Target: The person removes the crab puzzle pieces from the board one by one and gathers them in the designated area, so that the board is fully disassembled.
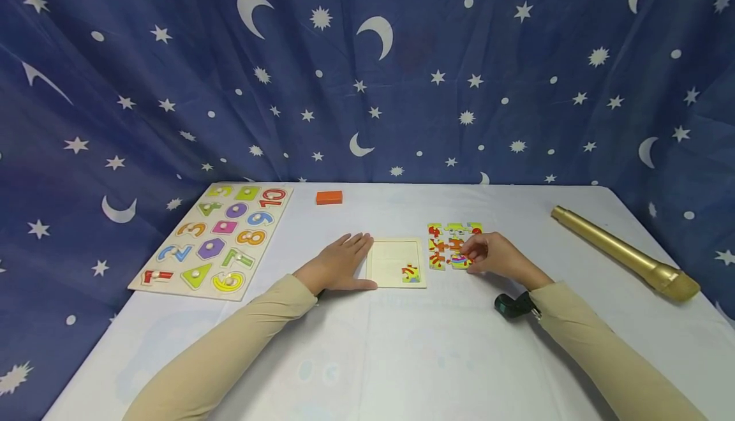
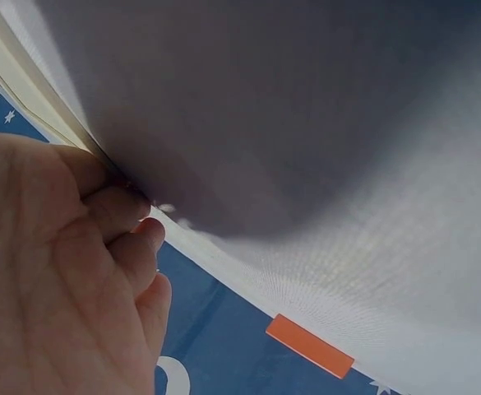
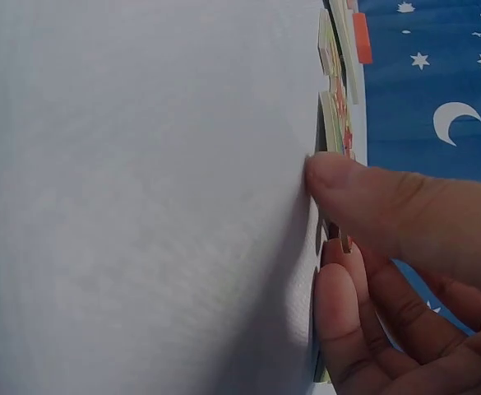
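Note:
A square wooden puzzle tray [image 1: 390,258] lies on the white table with one colourful jigsaw piece [image 1: 410,273] in its lower right corner. My left hand [image 1: 341,265] rests at the tray's left side, fingers and thumb spread along the frame. Right of the tray, several loose jigsaw pieces [image 1: 436,247] lie in rows. Over the right end of those rows is my right hand [image 1: 499,258]. Its thumb and fingers pinch a jigsaw piece [image 3: 330,123], seen nearly edge-on in the right wrist view and partly hidden by the thumb.
A wooden number-and-shape board [image 1: 189,252] lies on the left. An orange block [image 1: 329,198] sits near the table's back edge. On the right lies a long gold tube [image 1: 620,249] with a flared end. A blue curtain [image 1: 367,89] with moons and stars hangs behind.

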The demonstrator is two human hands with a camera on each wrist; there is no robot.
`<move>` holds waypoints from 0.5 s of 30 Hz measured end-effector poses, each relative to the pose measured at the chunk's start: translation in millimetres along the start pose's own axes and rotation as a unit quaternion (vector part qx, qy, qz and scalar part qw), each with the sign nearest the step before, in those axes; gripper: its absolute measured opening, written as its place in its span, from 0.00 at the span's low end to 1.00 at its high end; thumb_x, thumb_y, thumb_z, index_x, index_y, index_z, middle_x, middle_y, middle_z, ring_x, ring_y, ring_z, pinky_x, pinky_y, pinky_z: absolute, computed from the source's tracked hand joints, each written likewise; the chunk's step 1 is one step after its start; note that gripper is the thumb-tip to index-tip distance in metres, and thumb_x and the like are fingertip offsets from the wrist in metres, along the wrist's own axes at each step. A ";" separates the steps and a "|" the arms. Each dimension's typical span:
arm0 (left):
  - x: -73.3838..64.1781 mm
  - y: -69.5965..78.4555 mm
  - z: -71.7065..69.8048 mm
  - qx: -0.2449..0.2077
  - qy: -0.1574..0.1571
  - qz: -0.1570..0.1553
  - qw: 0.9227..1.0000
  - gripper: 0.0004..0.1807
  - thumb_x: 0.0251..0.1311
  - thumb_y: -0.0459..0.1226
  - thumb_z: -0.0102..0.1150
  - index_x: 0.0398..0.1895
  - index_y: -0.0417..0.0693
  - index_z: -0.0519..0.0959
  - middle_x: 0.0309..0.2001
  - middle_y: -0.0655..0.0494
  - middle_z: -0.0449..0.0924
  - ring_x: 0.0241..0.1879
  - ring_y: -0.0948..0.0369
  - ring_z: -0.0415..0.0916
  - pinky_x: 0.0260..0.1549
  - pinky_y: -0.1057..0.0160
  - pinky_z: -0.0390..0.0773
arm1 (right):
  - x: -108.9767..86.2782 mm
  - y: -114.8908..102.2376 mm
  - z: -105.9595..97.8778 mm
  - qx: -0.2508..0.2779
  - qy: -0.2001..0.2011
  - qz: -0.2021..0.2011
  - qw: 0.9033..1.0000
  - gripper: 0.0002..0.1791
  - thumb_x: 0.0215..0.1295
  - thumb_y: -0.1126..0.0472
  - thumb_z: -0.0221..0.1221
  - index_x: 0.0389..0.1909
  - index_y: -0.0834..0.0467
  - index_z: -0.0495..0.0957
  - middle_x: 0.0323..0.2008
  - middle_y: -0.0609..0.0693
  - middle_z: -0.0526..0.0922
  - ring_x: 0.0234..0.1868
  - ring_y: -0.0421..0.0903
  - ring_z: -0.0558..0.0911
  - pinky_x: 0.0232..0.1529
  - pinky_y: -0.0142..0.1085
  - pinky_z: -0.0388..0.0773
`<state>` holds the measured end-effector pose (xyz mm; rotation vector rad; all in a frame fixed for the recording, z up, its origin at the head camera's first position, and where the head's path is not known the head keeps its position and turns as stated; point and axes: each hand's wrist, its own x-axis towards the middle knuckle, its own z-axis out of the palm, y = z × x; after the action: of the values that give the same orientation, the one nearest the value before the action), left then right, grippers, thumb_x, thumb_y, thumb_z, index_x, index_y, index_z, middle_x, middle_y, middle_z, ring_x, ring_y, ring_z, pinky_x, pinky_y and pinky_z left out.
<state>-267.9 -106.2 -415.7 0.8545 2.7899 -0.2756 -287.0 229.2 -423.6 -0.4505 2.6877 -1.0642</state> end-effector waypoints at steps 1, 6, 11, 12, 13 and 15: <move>0.3 -0.1 0.2 0.001 0.000 0.000 1.000 0.54 0.56 0.70 0.41 0.74 0.43 0.46 0.75 0.50 0.47 0.74 0.56 0.46 0.73 0.57 0.48 | 0.3 -0.2 -0.1 -0.001 0.001 0.002 1.000 0.17 0.46 0.72 0.69 0.39 0.65 0.80 0.36 0.56 0.81 0.34 0.45 0.75 0.30 0.26 0.76; 1.3 -0.5 1.0 0.002 0.004 0.003 1.000 0.54 0.56 0.70 0.41 0.74 0.42 0.46 0.75 0.50 0.47 0.74 0.56 0.47 0.73 0.57 0.49 | 1.8 0.1 -0.6 -0.001 -0.004 0.008 1.000 0.17 0.45 0.71 0.69 0.40 0.65 0.79 0.37 0.56 0.81 0.35 0.45 0.76 0.30 0.26 0.76; 1.6 -1.2 1.2 0.007 0.004 0.003 1.000 0.54 0.56 0.70 0.40 0.74 0.42 0.47 0.75 0.50 0.48 0.74 0.56 0.47 0.73 0.57 0.49 | 2.4 1.0 -0.1 0.006 -0.008 0.010 1.000 0.18 0.45 0.72 0.69 0.40 0.65 0.79 0.39 0.57 0.81 0.35 0.45 0.76 0.31 0.27 0.77; 1.4 -1.3 1.3 0.007 0.004 0.004 1.000 0.54 0.56 0.70 0.40 0.74 0.42 0.47 0.75 0.50 0.48 0.74 0.56 0.47 0.73 0.57 0.49 | 2.3 1.0 0.2 0.007 -0.008 0.010 1.000 0.18 0.45 0.72 0.69 0.40 0.65 0.79 0.39 0.57 0.81 0.35 0.45 0.76 0.32 0.27 0.77; 1.2 -1.2 1.1 0.008 0.003 0.004 1.000 0.54 0.56 0.70 0.40 0.74 0.42 0.47 0.75 0.50 0.47 0.74 0.56 0.47 0.73 0.57 0.49 | 1.9 0.8 0.1 0.007 -0.008 0.010 1.000 0.18 0.45 0.72 0.69 0.40 0.65 0.79 0.39 0.57 0.81 0.35 0.45 0.76 0.32 0.27 0.77; 0.6 -1.0 0.7 0.006 0.002 0.004 1.000 0.54 0.56 0.70 0.40 0.74 0.42 0.47 0.75 0.50 0.47 0.74 0.57 0.46 0.73 0.57 0.49 | 0.9 0.3 -0.2 0.009 -0.010 0.009 1.000 0.18 0.46 0.72 0.69 0.40 0.65 0.79 0.39 0.57 0.81 0.35 0.45 0.76 0.32 0.27 0.77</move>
<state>-268.8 -106.9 -416.4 0.8712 2.7910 -0.2902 -287.9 229.2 -423.8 -0.4300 2.6581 -1.0732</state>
